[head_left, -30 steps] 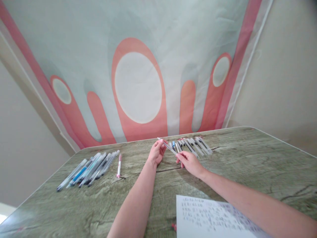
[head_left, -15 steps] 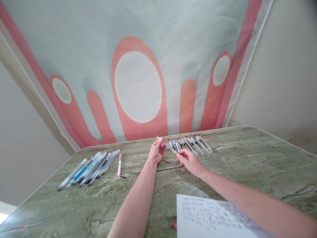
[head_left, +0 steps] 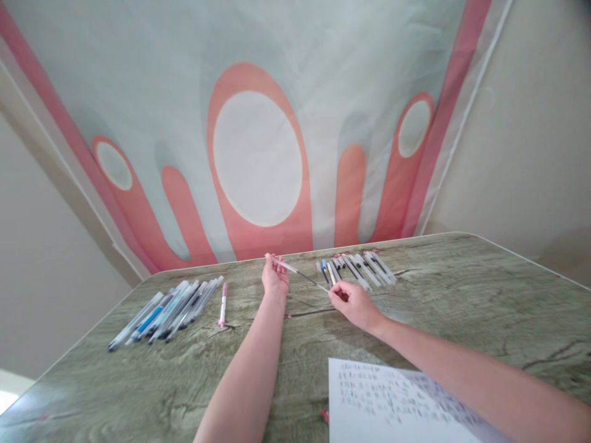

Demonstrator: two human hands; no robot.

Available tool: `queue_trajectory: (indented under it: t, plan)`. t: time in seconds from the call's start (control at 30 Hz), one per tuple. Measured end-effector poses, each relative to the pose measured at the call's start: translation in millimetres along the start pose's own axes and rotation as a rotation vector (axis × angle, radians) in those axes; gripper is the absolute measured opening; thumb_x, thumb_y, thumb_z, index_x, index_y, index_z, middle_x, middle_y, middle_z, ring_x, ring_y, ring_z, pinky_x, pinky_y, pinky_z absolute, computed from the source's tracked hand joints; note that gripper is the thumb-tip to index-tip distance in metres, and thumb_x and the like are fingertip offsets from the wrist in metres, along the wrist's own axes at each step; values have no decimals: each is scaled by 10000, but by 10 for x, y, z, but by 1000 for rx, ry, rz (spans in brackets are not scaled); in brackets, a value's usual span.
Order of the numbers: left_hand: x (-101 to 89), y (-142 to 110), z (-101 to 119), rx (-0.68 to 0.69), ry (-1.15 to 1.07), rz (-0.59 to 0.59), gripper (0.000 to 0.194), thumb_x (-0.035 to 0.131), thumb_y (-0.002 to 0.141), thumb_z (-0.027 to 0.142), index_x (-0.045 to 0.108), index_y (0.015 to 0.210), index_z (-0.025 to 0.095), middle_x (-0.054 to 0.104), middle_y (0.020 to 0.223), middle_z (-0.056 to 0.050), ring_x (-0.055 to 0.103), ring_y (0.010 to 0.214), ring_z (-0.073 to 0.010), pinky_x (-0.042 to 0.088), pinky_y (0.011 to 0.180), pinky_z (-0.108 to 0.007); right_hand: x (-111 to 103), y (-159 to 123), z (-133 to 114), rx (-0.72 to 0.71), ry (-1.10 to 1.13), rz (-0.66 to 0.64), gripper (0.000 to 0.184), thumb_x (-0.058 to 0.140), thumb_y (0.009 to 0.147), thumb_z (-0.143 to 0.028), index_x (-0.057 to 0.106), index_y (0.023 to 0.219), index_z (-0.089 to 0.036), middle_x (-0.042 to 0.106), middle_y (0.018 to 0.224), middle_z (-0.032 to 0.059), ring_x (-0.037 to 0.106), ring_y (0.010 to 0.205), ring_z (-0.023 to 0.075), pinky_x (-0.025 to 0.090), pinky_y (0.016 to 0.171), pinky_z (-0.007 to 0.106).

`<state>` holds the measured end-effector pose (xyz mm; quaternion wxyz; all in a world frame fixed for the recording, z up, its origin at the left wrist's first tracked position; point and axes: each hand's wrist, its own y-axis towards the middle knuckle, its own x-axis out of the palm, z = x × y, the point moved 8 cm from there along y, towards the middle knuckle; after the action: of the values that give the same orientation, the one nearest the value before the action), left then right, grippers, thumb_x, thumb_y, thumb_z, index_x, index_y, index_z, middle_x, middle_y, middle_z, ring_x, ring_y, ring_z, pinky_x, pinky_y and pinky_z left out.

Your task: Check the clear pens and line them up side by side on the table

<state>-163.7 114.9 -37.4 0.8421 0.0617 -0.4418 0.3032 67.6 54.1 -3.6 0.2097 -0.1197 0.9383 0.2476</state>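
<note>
My left hand (head_left: 276, 280) pinches a clear pen barrel (head_left: 287, 266) above the far side of the table. My right hand (head_left: 354, 303) has its fingers closed on the end of a thin, dark-inked pen refill (head_left: 308, 279), which stretches between the two hands. The refill's far end lines up with the barrel; whether its tip is still inside is too small to tell. Just beyond my right hand lies a row of pen parts (head_left: 355, 271), clear tubes and dark refills among them, with a blue piece (head_left: 324, 266) at its left.
At the left lies a bunch of several pens (head_left: 178, 311), with a pink-and-white pen (head_left: 223, 304) beside it. A sheet of handwritten paper (head_left: 369, 406) lies in front, partly under my right forearm, near a small red object (head_left: 324, 416). A patterned cloth (head_left: 258, 160) hangs behind the table (head_left: 462, 295).
My left hand has moved left with the barrel, while my right hand has stayed almost in place. A length of dark refill now shows between them, drawn out of the barrel.
</note>
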Motion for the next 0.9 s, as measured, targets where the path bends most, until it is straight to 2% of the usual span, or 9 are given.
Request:
queue_trajectory:
  t: [0.1,0.2,0.27,0.33,0.43,0.5,0.6,0.73,0.9]
  plan:
    - [-150,116,188,93,-9,105,193,478,818,300,512,721,138,524,650,24,543,574,-17,457,597,-120,10,-25,-57,-28,-4,-20,141,483,757,-249,571,677,-174,554,552,-18,486,498,102,365,482,206]
    - [-171,154,217,124,19,110,193,470,822,296,503,718,136,522,647,24,537,578,-20,454,616,-132,-32,-16,-20,10,46,32,156,482,767,-273,569,686,-171,540,536,-20,481,489,104,365,477,209]
    - [-103,128,135,111,109,47,200,541,768,323,524,723,129,533,634,17,539,573,-43,455,606,-162,-88,7,49,62,118,98,174,480,772,-298,560,691,-167,534,527,-18,489,488,110,376,479,212]
    - [38,54,-7,97,402,-94,267,593,702,388,555,713,123,542,608,10,534,557,-70,444,575,-189,-147,31,113,106,190,165,188,478,776,-319,554,701,-164,534,527,-16,501,495,116,393,491,218]
    - [259,-146,-257,177,1083,-336,354,588,650,487,605,670,134,562,586,-3,533,571,-104,404,551,-202,-212,55,143,127,239,227,189,484,773,-327,553,707,-163,529,528,-17,501,494,115,403,504,223]
    - [344,-288,-378,268,1425,-419,357,577,645,504,632,657,151,590,605,-19,544,601,-126,382,555,-212,-224,60,127,123,242,229,186,490,771,-324,550,695,-164,525,526,-20,492,488,111,400,502,221]
    - [401,-443,-464,348,1720,-437,330,568,657,488,651,718,174,630,673,-47,565,643,-152,372,578,-230,-218,56,94,113,244,210,186,494,769,-321,541,675,-168,522,527,-23,484,483,107,390,494,217]
    - [444,-546,-459,412,1862,-407,331,568,673,457,635,851,186,650,775,-76,584,719,-172,377,613,-233,-205,54,98,122,252,197,190,490,769,-326,535,667,-172,517,520,-27,486,483,109,388,493,218]
    - [472,-594,-485,442,1866,-464,328,542,699,480,623,847,198,648,766,-57,582,716,-166,380,612,-233,-194,67,121,130,246,190,198,489,765,-340,534,668,-172,521,519,-24,485,482,111,390,491,220]
